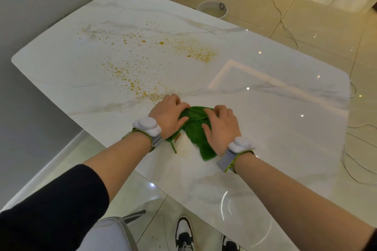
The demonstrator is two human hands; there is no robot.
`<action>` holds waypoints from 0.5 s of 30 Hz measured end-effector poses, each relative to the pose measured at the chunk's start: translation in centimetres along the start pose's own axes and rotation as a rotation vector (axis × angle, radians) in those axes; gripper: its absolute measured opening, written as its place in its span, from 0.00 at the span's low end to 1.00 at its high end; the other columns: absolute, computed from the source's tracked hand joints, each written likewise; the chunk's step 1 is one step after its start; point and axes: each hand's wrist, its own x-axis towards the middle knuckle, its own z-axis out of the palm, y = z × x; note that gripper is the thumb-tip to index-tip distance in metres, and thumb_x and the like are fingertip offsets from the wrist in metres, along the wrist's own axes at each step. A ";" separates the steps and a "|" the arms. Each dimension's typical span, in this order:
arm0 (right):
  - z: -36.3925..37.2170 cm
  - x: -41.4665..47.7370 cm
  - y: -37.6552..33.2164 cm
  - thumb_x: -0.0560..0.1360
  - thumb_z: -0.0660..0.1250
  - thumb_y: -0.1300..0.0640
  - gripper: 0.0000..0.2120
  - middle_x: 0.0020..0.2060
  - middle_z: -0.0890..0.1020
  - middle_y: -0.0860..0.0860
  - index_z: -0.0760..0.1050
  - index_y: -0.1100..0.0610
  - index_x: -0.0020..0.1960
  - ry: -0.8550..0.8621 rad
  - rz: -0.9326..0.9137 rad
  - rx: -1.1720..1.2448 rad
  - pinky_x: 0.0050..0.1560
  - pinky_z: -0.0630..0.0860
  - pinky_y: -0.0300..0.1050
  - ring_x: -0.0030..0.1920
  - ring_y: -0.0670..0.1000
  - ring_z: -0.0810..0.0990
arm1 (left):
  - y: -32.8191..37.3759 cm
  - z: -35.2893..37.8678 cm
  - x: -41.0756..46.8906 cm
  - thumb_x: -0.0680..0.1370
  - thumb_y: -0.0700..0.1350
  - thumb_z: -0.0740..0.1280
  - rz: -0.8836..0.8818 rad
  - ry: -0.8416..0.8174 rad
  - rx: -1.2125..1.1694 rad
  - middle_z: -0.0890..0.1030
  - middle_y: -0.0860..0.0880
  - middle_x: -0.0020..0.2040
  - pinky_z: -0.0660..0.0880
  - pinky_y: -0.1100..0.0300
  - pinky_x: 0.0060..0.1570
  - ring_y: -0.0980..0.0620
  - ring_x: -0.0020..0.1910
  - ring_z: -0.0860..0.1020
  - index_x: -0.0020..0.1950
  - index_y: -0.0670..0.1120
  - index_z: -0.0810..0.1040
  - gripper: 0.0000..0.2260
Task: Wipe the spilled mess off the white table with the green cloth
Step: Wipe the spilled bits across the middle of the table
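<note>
Both hands are on the green cloth (193, 126), which lies bunched on the near half of the white marble-patterned table (275, 128), close to its near edge.

The left hand (170, 115) grips the cloth's left side: fingers curled over the far edge, thumb laid across the fabric. The right hand (221, 128) holds the right side, fingertips curled into the folds at the top and palm over the fabric. A corner of the cloth sticks out below the right palm.

The spill (130, 75), a scatter of orange-yellow droplets, covers the far left part of the table. Its nearest specks lie just beyond the left hand's knuckles, and the cloth does not cover them.

Each wrist carries a white device on a grey strap, left (146, 126) and right (240, 144). A pale bucket (212, 9) stands on the tiled floor beyond the table.
</note>
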 end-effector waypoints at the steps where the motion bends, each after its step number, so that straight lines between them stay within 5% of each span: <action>1: 0.4 0.0 -0.4 0.72 0.68 0.51 0.20 0.49 0.74 0.58 0.74 0.58 0.62 -0.039 -0.055 -0.004 0.40 0.70 0.50 0.44 0.60 0.72 | 0.2 0.3 -0.1 0.77 0.56 0.61 -0.020 -0.001 -0.027 0.69 0.47 0.57 0.72 0.55 0.47 0.47 0.54 0.69 0.64 0.53 0.70 0.16; 8: 2.2 -2.9 -2.3 0.77 0.53 0.48 0.25 0.51 0.75 0.56 0.69 0.60 0.69 -0.136 -0.149 -0.045 0.41 0.70 0.50 0.45 0.57 0.71 | 0.4 2.6 -3.2 0.78 0.55 0.59 0.074 0.020 -0.166 0.74 0.49 0.49 0.74 0.53 0.41 0.48 0.46 0.74 0.55 0.52 0.72 0.10; 15: 3.2 0.9 -1.3 0.78 0.45 0.44 0.29 0.67 0.68 0.61 0.61 0.58 0.74 -0.213 -0.024 -0.046 0.66 0.62 0.55 0.66 0.64 0.66 | 0.4 3.7 0.9 0.79 0.50 0.59 -0.114 0.105 -0.133 0.71 0.44 0.58 0.73 0.53 0.44 0.43 0.54 0.70 0.67 0.55 0.68 0.16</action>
